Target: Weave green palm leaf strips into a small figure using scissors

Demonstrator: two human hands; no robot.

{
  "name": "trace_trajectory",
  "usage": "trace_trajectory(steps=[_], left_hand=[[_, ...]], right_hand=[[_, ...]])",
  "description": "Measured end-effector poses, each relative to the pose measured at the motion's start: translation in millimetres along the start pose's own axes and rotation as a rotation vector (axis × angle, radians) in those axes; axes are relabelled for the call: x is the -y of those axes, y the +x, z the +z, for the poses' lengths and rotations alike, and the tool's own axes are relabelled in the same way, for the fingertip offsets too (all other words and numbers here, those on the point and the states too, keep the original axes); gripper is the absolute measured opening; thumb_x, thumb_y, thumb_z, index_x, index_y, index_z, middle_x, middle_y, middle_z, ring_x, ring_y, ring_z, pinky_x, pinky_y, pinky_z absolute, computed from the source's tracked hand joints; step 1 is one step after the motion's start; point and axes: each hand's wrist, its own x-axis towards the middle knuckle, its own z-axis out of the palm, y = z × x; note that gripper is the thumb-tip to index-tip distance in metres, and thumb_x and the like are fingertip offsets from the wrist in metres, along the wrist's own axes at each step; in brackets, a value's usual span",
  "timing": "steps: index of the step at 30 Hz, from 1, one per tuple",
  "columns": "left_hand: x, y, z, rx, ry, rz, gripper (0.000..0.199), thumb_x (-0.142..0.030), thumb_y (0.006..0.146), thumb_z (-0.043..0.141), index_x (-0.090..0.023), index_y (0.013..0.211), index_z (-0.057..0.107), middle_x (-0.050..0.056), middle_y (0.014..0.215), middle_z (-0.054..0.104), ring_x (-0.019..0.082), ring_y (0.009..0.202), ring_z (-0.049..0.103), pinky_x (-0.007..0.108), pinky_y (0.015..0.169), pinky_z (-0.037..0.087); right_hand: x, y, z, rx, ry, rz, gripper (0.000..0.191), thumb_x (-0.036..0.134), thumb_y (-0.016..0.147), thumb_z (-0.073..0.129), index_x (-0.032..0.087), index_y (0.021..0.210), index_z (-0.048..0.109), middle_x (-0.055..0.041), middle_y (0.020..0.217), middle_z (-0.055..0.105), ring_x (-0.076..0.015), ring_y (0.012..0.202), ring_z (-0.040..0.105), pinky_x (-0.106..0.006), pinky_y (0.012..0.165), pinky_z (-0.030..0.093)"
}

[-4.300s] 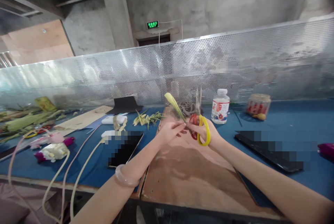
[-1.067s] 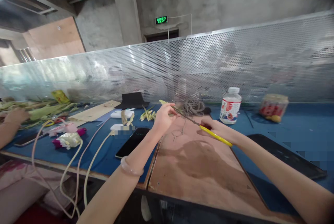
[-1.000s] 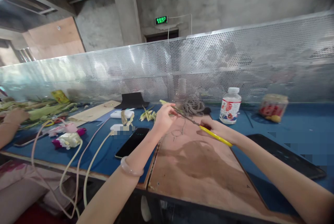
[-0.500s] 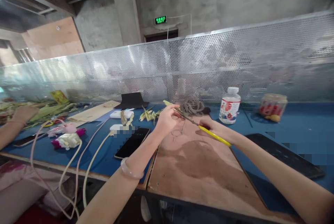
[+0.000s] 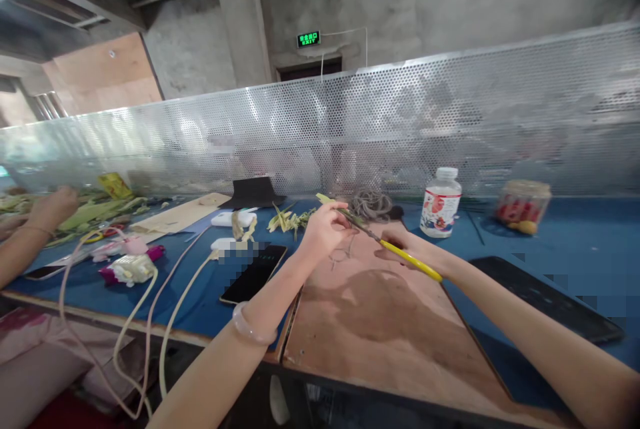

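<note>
My left hand [image 5: 327, 229], with a pale bangle on its wrist, is closed in a pinch over the wooden board. From its fingers juts the tip of a pale green leaf-like piece [image 5: 323, 198]. My right hand [image 5: 407, 246] grips long-nose pliers with yellow handles [image 5: 413, 261]. Their dark jaws reach up and left to the left fingertips, touching or nearly touching the green piece; the exact contact is hidden. Just behind the hands lies a tangled coil of grey cord [image 5: 371, 204]. A thin wire loop [image 5: 341, 256] shows below the fingers.
The wooden board [image 5: 380, 349] rests on a blue table. A white bottle [image 5: 441, 204] and a clear jar [image 5: 523, 206] stand right, near a dark tablet [image 5: 545, 299]. Left are a phone [image 5: 255, 274], cables and green strips [image 5: 287, 219]. A co-worker's hand [image 5: 53, 209] works far left.
My hands hold almost the same pose; the left hand has shifted very slightly right with the green piece. The co-worker's hand at far left has moved slightly up.
</note>
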Motion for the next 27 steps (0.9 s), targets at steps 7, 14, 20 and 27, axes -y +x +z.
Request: trace_trajectory(steps=[7,14,20,27], left_hand=[[-0.9,-0.1,0.3,0.003,-0.070,-0.031,0.015,-0.020,0.060,0.077,-0.014,0.064,0.063,0.013,0.107,0.060,0.021,0.097,0.061,0.039,0.083,0.054],[-3.0,0.7,0.1,0.002,-0.108,-0.043,0.018,-0.022,0.059,0.077,-0.013,0.061,0.061,0.014,0.105,0.060,0.020,0.094,0.062,0.039,0.081,0.055],[-0.6,0.3,0.5,0.005,-0.125,-0.022,0.020,-0.025,0.060,0.076,-0.013,0.062,0.061,0.013,0.105,0.059,0.020,0.094,0.062,0.040,0.083,0.055],[-3.0,0.7,-0.2,0.005,-0.123,-0.037,0.018,-0.022,0.060,0.077,-0.013,0.061,0.061,0.014,0.105,0.059,0.020,0.094,0.062,0.038,0.082,0.054]], right_hand=[[1.2,0.6,0.5,-0.003,0.015,0.018,0.036,0.051,0.072,0.054,0.021,0.066,0.036,0.0071,0.055,0.034,-0.0086,0.049,0.038,-0.022,0.045,0.029],[0.9,0.4,-0.2,0.023,0.016,-0.004,0.031,0.049,0.074,0.052,0.020,0.073,0.044,0.0055,0.059,0.037,-0.0087,0.049,0.039,-0.023,0.044,0.030],[-11.6,7.2,0.3,0.022,-0.025,-0.027,0.031,0.049,0.075,0.051,0.019,0.073,0.047,0.0054,0.055,0.036,-0.0081,0.047,0.036,-0.021,0.041,0.026],[-10.7,6.3,-0.2,0.032,-0.026,-0.062,0.030,0.049,0.077,0.049,0.019,0.073,0.047,0.0040,0.060,0.039,-0.0083,0.049,0.039,-0.021,0.042,0.029]])
